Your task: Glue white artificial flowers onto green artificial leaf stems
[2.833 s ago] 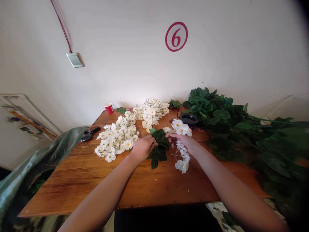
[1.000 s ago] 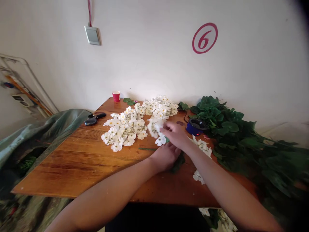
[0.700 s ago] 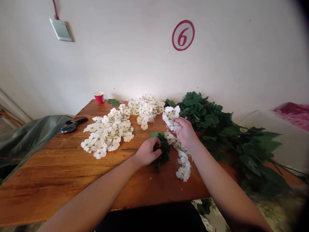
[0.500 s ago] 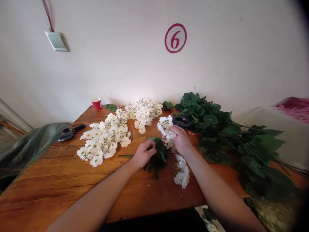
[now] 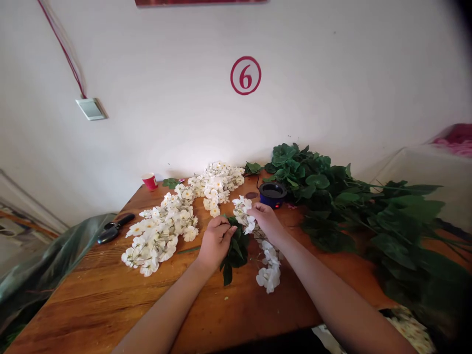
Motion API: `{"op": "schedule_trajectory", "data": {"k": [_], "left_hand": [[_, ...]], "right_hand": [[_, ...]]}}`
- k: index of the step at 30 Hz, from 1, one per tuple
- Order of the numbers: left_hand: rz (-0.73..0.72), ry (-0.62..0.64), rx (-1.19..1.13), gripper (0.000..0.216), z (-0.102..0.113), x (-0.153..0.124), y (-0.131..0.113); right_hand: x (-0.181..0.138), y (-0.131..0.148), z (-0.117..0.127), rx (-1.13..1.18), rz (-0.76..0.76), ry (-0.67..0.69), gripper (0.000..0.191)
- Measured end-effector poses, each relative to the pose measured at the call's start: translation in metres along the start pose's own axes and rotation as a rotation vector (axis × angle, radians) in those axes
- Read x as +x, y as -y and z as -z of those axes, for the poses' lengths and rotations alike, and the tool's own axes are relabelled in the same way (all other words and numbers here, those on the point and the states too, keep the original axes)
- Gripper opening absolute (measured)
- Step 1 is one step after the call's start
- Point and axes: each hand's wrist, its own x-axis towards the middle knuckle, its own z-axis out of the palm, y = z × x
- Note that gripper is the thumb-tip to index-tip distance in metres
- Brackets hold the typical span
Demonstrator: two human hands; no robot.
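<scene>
My left hand is closed around a green leafy stem, whose bare end sticks out to the left above the table. My right hand pinches a white artificial flower just above and right of those leaves. More white blossoms lie on the wood below my right wrist. Just beyond my right hand stands a small blue pot with a black rim, a red light glowing on its front. To the left, a long heap of white flowers is spread across the table.
A large pile of green leaves covers the right side of the wooden table. A red paper cup stands at the far left corner, and a black-handled tool lies on the left edge. The wall rises behind.
The view has tilted up and shifted. My right hand has brought the white flower slightly nearer the leaves in my left hand, and the blue pot is now less covered.
</scene>
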Motion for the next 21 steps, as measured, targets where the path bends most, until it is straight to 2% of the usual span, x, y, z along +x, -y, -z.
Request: {"op": "schedule_trajectory", "data": {"k": [2, 3, 7, 10, 16, 21], "left_hand": [[-0.052, 0.046, 0.025, 0.02, 0.001, 0.003, -0.002], [-0.025, 0.079, -0.012, 0.02, 0.001, 0.005, -0.002], [0.266, 0.176, -0.236, 0.016, -0.003, 0.011, 0.007], [0.39, 0.216, -0.338, 0.015, -0.008, 0.014, 0.02], [0.539, 0.179, -0.591, 0.031, -0.01, 0.017, 0.037], [0.54, 0.147, -0.741, 0.032, -0.006, 0.015, 0.031]], "right_hand": [[0.0, 0.0, 0.0, 0.001, -0.011, -0.001, 0.026], [0.0, 0.0, 0.0, 0.001, -0.015, -0.001, 0.026], [0.0, 0.002, 0.0, 0.002, -0.018, -0.008, 0.025], [0.0, 0.0, 0.0, -0.012, -0.018, -0.036, 0.024], [0.001, -0.004, -0.002, -0.083, 0.068, -0.143, 0.022], [-0.007, 0.004, -0.002, -0.144, 0.164, -0.133, 0.018]]}}
